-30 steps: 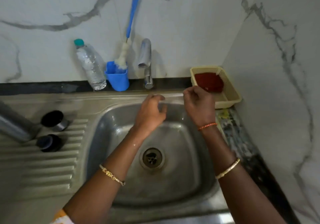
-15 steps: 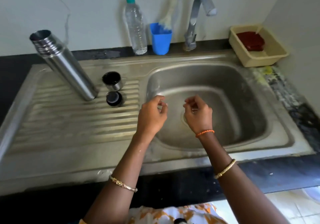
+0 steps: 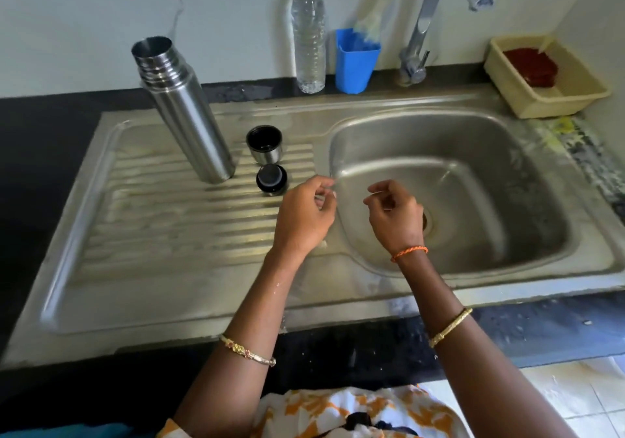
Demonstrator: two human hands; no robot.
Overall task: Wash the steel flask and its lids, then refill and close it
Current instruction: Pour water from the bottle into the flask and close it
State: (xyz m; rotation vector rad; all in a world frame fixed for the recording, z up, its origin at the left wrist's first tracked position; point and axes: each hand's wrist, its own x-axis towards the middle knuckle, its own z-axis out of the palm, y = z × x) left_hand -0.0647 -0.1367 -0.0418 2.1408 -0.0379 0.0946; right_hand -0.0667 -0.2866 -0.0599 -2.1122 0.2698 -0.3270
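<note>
Fingers (image 3: 323, 189) of the left hand (image 3: 304, 216) are loosely curled with the tips drawn toward the thumb, and no object is visible between them; the right hand (image 3: 395, 216) shows the same loose curl and likewise holds nothing. Both hands hover side by side, apart from each other, the left above the inner edge of the draining board (image 3: 152, 221) and the right above the left part of the sink basin (image 3: 500, 180). Just beyond the left hand, a black inner lid (image 3: 271, 178) rests on the ribbed draining board, with the steel cup lid (image 3: 264, 144) standing mouth-up directly behind it. To the left of both lids, the steel flask (image 3: 182, 109) stands upright and uncapped on the board. Along the back ledge, a clear water bottle (image 3: 308, 35) stands beside a blue holder (image 3: 355, 62) containing a brush, and the tap (image 3: 436, 15) rises to their right. A beige tray (image 3: 554, 99) holding a red item sits at the far right corner.
</note>
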